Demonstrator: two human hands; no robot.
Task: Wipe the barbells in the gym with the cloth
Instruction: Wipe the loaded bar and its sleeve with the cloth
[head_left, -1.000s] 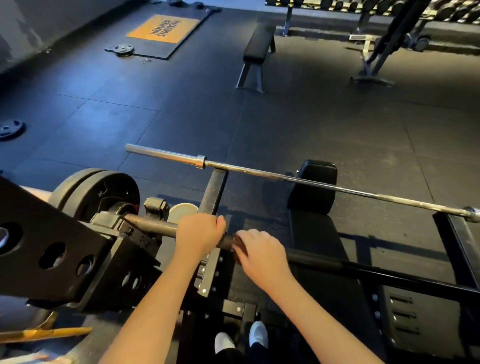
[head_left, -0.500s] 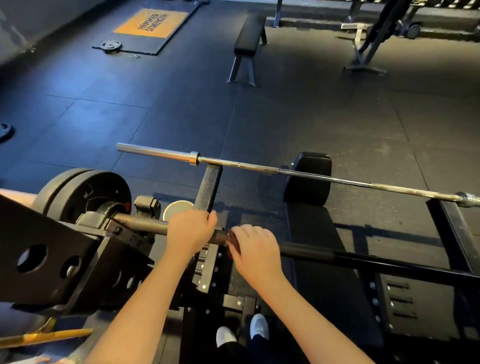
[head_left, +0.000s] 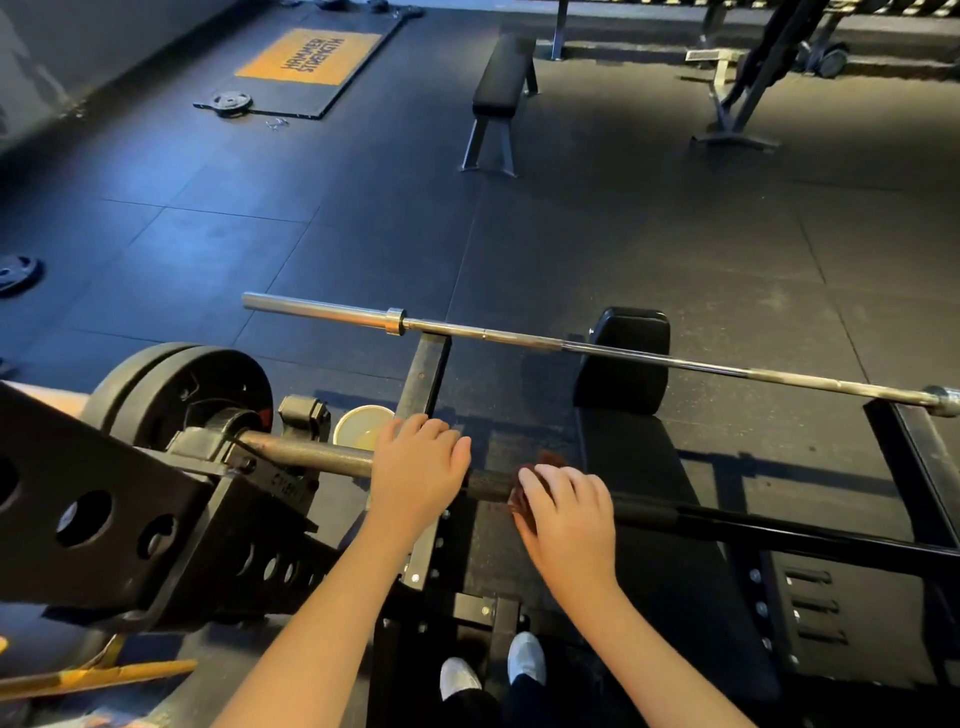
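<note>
Head view shows your near barbell (head_left: 306, 454) lying across the rack (head_left: 104, 509), 2 plates (head_left: 208, 395) on its left end, with 1 bare barbell (head_left: 519, 335) resting beyond it. Your left hand (head_left: 415, 480) curls over the knurled shaft; just beside it your right hand (head_left: 569, 519) clamps the reddish cloth (head_left: 522, 506) around the same shaft.

Left hand (head_left: 415, 475) grips the near barbell (head_left: 306, 453) just beside the rack (head_left: 130, 514). Right hand (head_left: 569, 519) holds a dark red cloth (head_left: 524, 506) around the same bar, close to the left. Black plates (head_left: 176, 389) loaded on its left end. Second barbell (head_left: 519, 338) sits bare beyond, across the bench (head_left: 628, 358).
</note>
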